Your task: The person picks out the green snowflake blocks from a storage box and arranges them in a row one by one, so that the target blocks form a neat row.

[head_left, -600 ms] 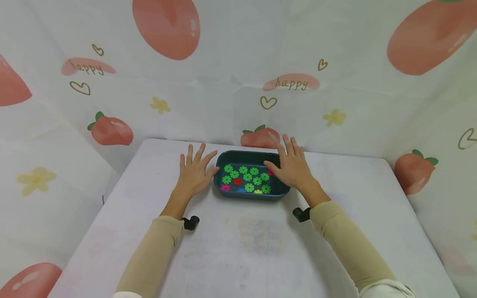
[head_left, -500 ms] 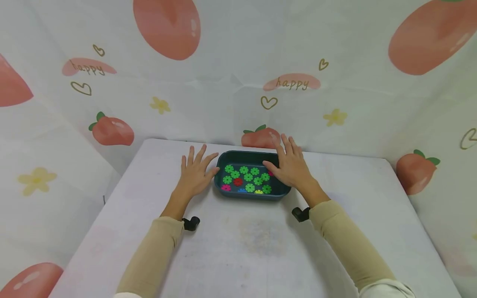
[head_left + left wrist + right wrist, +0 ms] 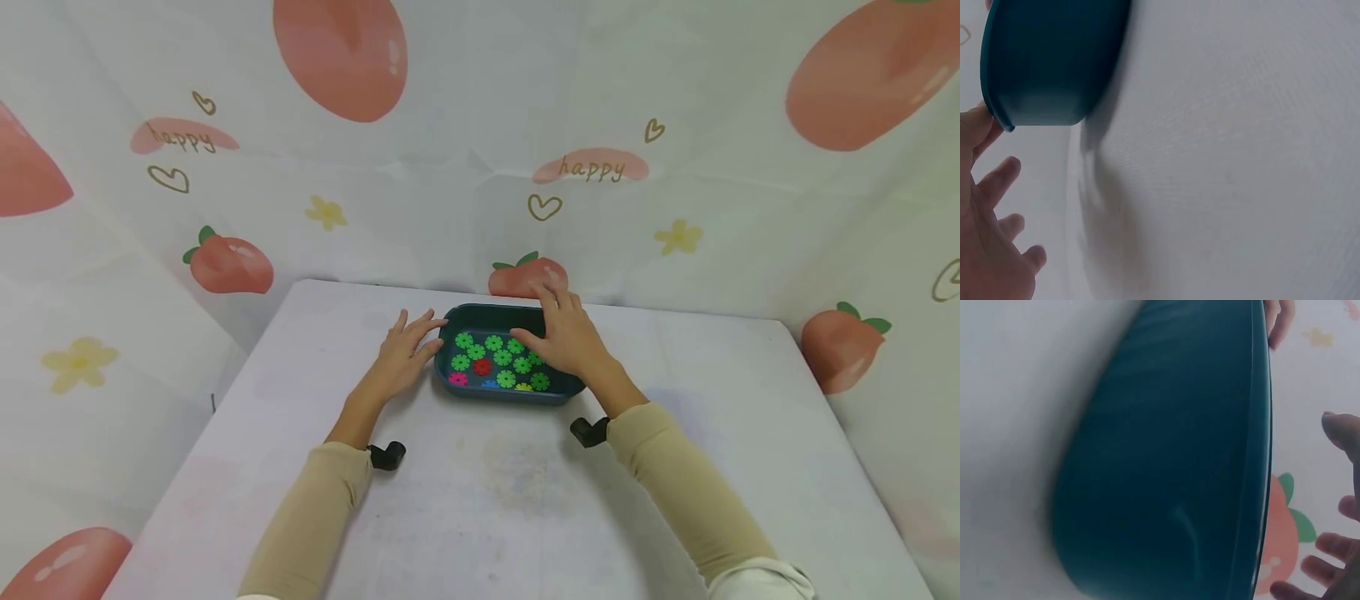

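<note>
A dark teal plastic tray (image 3: 504,398) stands on the white table, with several flower-shaped discs in it. Most are green, such as the green disc (image 3: 506,379); one red disc (image 3: 482,367), a pink disc (image 3: 457,378) and partly visible blue and yellow ones lie among them. My left hand (image 3: 401,360) is at the tray's left end, thumb and index finger against the rim and the other fingers spread. Over the right end hovers my right hand (image 3: 570,342), fingers loosely extended, holding nothing; it hides part of that end. The right wrist view shows its fingers (image 3: 1335,544) apart from the tray wall.
The white table (image 3: 450,508) extends in front and to both sides of the tray. Behind it hangs a white backdrop (image 3: 420,208) printed with peaches, hearts and flowers. Small black devices (image 3: 387,456) are worn on both wrists.
My left hand's fingers have drawn in from a wide spread, with the index finger now at the rim. My right hand has shifted left over the tray, covering the pink disc there.
</note>
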A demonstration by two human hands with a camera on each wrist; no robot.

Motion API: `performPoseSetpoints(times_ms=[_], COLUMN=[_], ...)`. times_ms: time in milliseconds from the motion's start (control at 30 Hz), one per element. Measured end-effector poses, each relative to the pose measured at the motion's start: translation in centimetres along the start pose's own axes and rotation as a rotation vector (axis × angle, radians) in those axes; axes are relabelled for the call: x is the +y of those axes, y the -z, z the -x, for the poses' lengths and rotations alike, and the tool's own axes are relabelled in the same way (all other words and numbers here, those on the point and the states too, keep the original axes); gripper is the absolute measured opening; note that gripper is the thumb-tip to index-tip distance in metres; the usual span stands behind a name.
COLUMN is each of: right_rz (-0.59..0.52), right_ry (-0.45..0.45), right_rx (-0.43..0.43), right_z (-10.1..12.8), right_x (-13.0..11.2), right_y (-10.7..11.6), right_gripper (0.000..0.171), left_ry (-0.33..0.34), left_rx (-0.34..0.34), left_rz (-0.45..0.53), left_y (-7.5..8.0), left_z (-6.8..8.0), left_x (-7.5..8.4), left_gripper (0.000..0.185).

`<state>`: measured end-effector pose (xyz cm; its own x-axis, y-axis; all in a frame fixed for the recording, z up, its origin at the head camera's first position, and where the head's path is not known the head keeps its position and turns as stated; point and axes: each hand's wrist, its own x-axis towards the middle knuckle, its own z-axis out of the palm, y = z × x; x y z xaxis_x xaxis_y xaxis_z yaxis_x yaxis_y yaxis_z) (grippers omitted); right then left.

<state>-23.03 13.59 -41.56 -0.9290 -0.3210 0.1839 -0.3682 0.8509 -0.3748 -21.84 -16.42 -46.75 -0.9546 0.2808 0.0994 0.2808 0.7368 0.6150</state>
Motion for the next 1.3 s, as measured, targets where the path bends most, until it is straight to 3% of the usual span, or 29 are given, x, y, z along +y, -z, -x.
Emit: performPoseSetpoints(times_ms=[200,500,867,1033,1300], right_rz=[-0.082,-0.085,-0.262,-0.311,-0.354], right_ry=[0.008,0.015,-0.023,-0.018,-0.042], right_rx=[-0.004,-0.094,-0.212,-0.246,-0.302], right_z=[-0.2,-0.3,-1.2,-1.8,-2.8], right_x=[-0.7,-1.6,-3.0,-3.7,-4.2], right_y=[-0.5,-1.3,-2.2,-2.8,-4.0], right_gripper=[0.082,0.076,0.073,0.069,0.062], left_ry=[0.019,0.105,0.102,0.061,0.076], left_rx=[-0.065,-0.096,-0.172,-0.174,-0.192], left_rz=[0.186,0.344,0.506,0.560,0.561], left_y=[-0.3,-0.6,0.0,0.2,0.4], left_z=[0.2,0.6,0.3,0.2,0.0], left_x=[-0.2,-0.2,-0.5,-0.9,-1.5], left_gripper=[0.041,0.040,0.047,0.048,0.047])
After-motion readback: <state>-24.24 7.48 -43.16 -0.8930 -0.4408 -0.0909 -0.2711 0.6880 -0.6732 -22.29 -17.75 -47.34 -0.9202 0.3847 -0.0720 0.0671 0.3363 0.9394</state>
